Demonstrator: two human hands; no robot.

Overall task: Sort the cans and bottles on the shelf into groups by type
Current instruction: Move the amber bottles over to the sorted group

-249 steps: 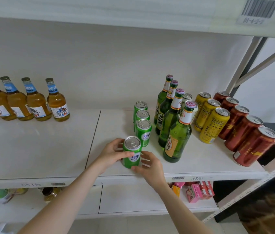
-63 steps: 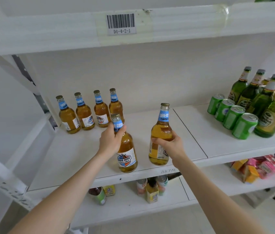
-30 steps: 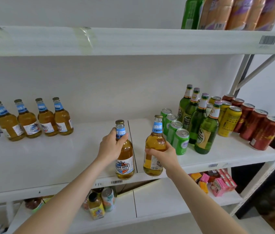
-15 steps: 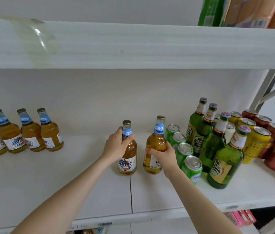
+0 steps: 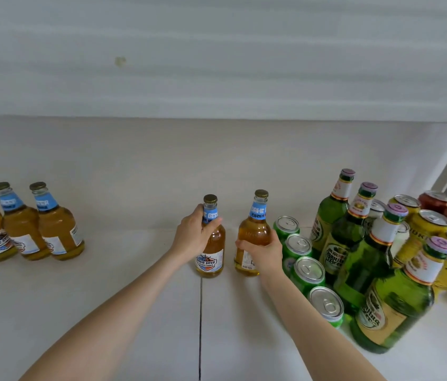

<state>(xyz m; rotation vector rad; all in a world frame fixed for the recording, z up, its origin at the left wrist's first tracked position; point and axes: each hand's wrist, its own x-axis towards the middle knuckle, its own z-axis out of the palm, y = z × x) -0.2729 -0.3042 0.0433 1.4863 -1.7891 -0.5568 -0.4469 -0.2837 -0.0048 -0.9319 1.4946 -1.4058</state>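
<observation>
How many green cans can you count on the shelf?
4, in one row between the right hand and the green bottles: back can, second, third, front. More may be hidden behind bottles.

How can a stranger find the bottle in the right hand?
On the white shelf, find the row of green cans. Two amber bottles with blue neck labels are just left of it; the wanted bottle is the one nearer the cans, gripped round its body by the right hand, not at its neck.

We log two bare arms, both stretched forward.
Our left hand (image 5: 193, 237) curls round the neck and shoulder of the left bottle (image 5: 212, 259); our right hand (image 5: 266, 250) wraps the body of the right bottle (image 5: 253, 229).
</observation>
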